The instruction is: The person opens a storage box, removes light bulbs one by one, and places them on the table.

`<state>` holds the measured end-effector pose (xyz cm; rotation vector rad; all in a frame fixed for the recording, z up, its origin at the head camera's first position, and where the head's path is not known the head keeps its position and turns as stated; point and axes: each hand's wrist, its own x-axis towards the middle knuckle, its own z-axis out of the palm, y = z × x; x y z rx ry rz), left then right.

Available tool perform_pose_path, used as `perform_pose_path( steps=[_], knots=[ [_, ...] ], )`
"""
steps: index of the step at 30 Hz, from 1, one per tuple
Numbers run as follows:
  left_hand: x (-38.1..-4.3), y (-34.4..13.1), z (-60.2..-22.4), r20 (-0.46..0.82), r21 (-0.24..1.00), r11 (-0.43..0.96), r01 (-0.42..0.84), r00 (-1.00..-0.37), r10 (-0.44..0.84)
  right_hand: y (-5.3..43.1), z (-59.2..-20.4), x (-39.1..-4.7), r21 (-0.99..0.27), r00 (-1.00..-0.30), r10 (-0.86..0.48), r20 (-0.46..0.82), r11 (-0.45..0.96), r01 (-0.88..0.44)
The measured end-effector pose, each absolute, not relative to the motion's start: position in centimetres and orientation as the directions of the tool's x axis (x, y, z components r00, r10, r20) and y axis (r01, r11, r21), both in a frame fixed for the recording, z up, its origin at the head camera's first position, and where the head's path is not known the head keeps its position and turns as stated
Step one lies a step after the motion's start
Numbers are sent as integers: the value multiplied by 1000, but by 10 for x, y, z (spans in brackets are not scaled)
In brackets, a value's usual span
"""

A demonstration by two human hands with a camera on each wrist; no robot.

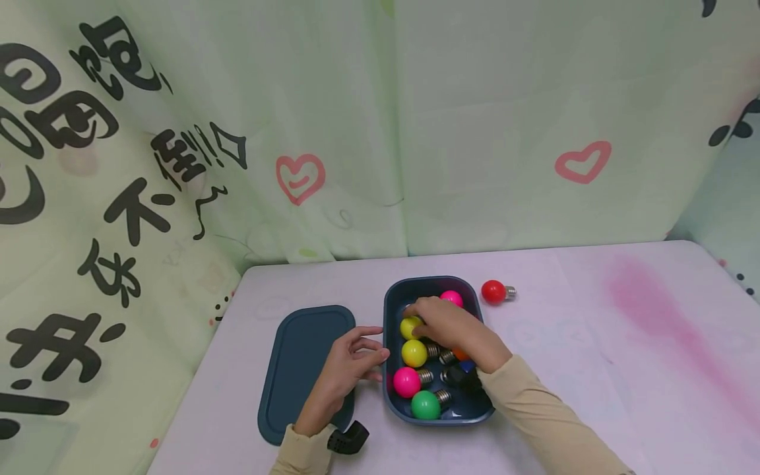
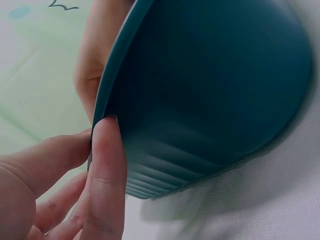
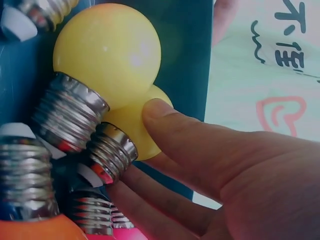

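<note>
A dark blue rectangular container holds several coloured light bulbs with metal screw bases. My left hand is at its left rim; in the left wrist view thumb and a finger pinch the rim from either side. Inside the container, my right hand grips a yellow bulb, with the thumb on its round globe and fingers beneath. Another yellow bulb lies right against it. Nearer the front are a pink bulb and a green bulb. The right hand and forearm partly hide an orange bulb.
Left of the container lies a flat dark blue lid, partly under the left forearm. A red bulb rests on the table beyond the container's right side. Another pink bulb sits at the container's far end. Printed curtains hang behind.
</note>
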<state>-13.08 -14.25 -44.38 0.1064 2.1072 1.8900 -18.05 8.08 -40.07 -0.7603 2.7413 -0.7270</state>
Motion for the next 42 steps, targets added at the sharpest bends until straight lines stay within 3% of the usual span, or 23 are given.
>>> perform_pose_path(
  steps=[17,42],
  knots=[
    [-130,-142,-444,-187,979,128,-159,-949,255,98,-386,-172,-473,-829,-559,28,723,-504],
    [-130,-141,-445,-170,982,118,-144,-953,250,133,-345,-155,-458,-850,-523,60,743,-489]
  ],
)
